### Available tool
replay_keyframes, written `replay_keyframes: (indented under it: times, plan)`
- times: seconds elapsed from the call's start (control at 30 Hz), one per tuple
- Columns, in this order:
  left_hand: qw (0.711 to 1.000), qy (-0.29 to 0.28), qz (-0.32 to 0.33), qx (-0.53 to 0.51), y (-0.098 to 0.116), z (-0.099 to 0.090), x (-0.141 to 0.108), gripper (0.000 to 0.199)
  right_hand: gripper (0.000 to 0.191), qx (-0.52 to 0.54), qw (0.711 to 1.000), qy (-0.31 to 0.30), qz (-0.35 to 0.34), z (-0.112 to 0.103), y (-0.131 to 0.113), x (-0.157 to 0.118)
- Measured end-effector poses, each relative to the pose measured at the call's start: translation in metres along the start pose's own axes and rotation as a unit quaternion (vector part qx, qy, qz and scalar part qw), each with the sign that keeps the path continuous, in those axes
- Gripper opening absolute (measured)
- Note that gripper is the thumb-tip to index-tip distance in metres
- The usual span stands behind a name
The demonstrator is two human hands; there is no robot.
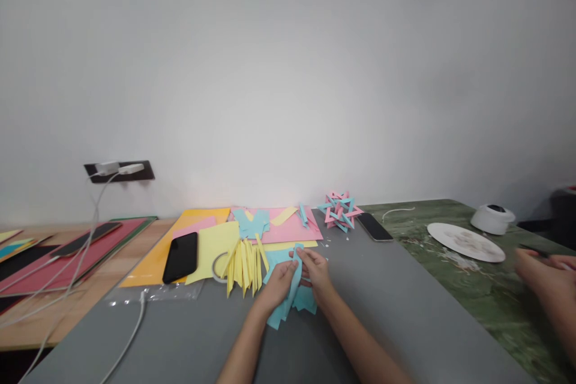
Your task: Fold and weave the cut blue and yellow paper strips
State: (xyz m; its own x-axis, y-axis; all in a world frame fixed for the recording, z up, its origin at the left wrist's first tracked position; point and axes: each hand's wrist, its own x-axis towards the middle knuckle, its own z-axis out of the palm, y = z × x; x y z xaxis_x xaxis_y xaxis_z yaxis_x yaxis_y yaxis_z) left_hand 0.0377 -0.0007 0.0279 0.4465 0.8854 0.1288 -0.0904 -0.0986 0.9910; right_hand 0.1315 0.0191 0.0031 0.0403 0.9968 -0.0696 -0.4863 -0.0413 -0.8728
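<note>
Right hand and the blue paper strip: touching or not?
Touching. The head view shows the right hand with thumb and fingertips on the blue paper strip, near its upper end.

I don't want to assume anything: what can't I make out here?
In the head view:
Blue papers: partly hidden by left hand and right hand.
Pale ring: partly covered by folded yellow strips.
Co-worker's arm: cut off by right edge.
White plate: marks or scraps, too small to tell.

Person's two hands (278,285) (318,273), three phones (180,258) (375,227) (105,231), two chargers (108,167) (132,168), one plate (435,230), one paper star (335,215)
</note>
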Motion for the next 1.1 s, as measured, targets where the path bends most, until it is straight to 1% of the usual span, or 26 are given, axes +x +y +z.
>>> replay_keyframes:
  times: [0.17, 0.23, 0.3, 0.37, 0.43, 0.47, 0.53, 0.63, 0.7, 0.9, 1.0, 1.1]
  plan:
    - [0.999, 0.013, 0.019, 0.038, -0.003, -0.002, 0.000, 0.043, 0.038, -0.016, 1.000, 0.010, 0.006, 0.001, -0.002, -0.002]
    - [0.996, 0.032, 0.037, 0.070, -0.004, -0.003, 0.001, 0.043, 0.036, -0.023, 1.000, 0.012, -0.017, 0.000, -0.002, 0.000]
    - [0.991, 0.067, 0.060, 0.099, -0.006, -0.005, 0.002, 0.040, 0.033, -0.035, 0.997, 0.012, -0.064, -0.002, -0.002, 0.003]
    - [0.986, 0.110, 0.069, 0.105, -0.010, -0.007, 0.004, 0.034, 0.029, -0.036, 0.993, 0.016, -0.109, -0.004, 0.000, 0.006]
    - [0.982, 0.155, 0.054, 0.089, -0.014, -0.010, 0.006, 0.031, 0.028, -0.022, 0.992, 0.019, -0.125, -0.005, 0.003, 0.008]
    - [0.981, 0.167, 0.045, 0.084, -0.017, -0.012, 0.006, 0.031, 0.028, -0.012, 0.992, 0.019, -0.122, -0.006, 0.005, 0.009]
    - [0.984, 0.160, 0.033, 0.075, -0.020, -0.014, 0.007, 0.031, 0.030, 0.001, 0.994, 0.016, -0.110, -0.006, 0.008, 0.010]
    - [0.991, 0.126, 0.023, 0.048, -0.020, -0.015, 0.007, 0.032, 0.032, 0.015, 0.996, 0.011, -0.090, -0.006, 0.009, 0.010]
    - [0.993, 0.113, 0.012, 0.028, -0.019, -0.014, 0.006, 0.032, 0.033, 0.024, 0.996, 0.013, -0.085, -0.006, 0.008, 0.010]
    - [0.994, 0.106, -0.018, -0.018, -0.014, -0.011, 0.004, 0.033, 0.036, 0.011, 0.996, 0.014, -0.088, -0.008, 0.000, 0.010]
    - [0.993, 0.106, -0.036, -0.032, -0.014, -0.012, 0.004, 0.033, 0.034, -0.002, 0.995, 0.015, -0.102, -0.009, -0.001, 0.010]
    - [0.993, 0.110, -0.038, -0.029, -0.015, -0.012, 0.004, 0.031, 0.030, -0.005, 0.993, 0.025, -0.116, -0.012, -0.001, 0.011]
